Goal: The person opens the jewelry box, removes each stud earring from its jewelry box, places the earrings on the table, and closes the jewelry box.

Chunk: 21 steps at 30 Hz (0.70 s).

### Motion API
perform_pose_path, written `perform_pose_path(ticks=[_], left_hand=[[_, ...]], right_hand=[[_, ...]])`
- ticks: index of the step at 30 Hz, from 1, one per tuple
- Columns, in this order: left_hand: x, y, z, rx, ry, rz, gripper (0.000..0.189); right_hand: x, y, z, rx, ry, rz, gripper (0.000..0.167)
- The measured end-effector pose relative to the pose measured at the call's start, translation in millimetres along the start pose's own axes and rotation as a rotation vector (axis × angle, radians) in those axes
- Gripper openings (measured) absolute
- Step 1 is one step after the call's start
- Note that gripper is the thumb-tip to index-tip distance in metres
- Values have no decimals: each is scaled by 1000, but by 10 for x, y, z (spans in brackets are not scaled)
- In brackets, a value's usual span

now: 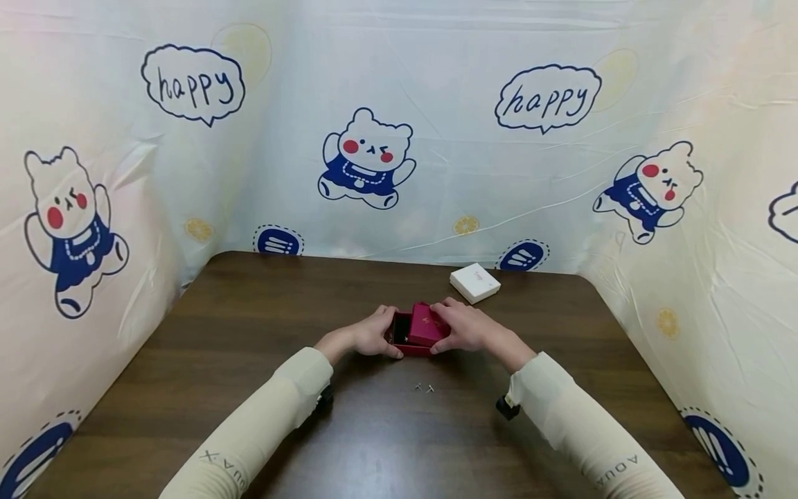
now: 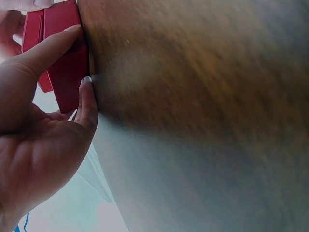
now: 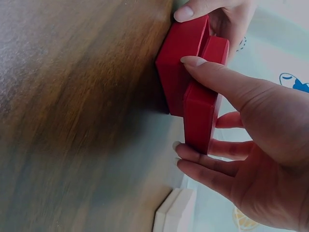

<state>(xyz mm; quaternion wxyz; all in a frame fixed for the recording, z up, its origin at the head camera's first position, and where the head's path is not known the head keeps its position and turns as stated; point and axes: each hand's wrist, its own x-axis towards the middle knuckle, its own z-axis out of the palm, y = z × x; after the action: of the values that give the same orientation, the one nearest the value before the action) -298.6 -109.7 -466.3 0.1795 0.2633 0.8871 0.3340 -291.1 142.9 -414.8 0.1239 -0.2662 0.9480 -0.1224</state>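
Observation:
A small red gift box stands on the table, its base [image 1: 416, 351] between both hands. Its lid [image 1: 425, 326] sits shifted to the right over the base, leaving the dark inside partly visible at the left. My left hand [image 1: 373, 334] grips the left end of the base, thumb on the near wall, as the left wrist view also shows. With thumb and fingers my right hand [image 1: 466, 327] holds the lid [image 3: 200, 118] by its right end; the thumb tip reaches the base. On the table nearer me lie two tiny shiny metal pieces [image 1: 430, 389], too small to identify.
A white box [image 1: 474, 283] lies behind and to the right of the red one, near the table's [image 1: 280, 291] back edge. A printed curtain [image 1: 436, 208] hangs behind the table and along both sides.

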Motion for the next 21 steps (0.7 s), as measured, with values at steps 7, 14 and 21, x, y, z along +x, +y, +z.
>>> perform_pose_path(ticks=[7, 14, 21], left_hand=[[-60, 77, -32, -17, 11, -5, 83], [-87, 118, -31, -16, 13, -17, 81], [-92, 121, -21, -15, 19, -15, 80]], right_hand=[[-60, 41, 9, -36, 40, 36, 79], [-106, 90, -4, -51, 65, 65, 80], [-150, 124, -3, -47, 68, 79, 79]])
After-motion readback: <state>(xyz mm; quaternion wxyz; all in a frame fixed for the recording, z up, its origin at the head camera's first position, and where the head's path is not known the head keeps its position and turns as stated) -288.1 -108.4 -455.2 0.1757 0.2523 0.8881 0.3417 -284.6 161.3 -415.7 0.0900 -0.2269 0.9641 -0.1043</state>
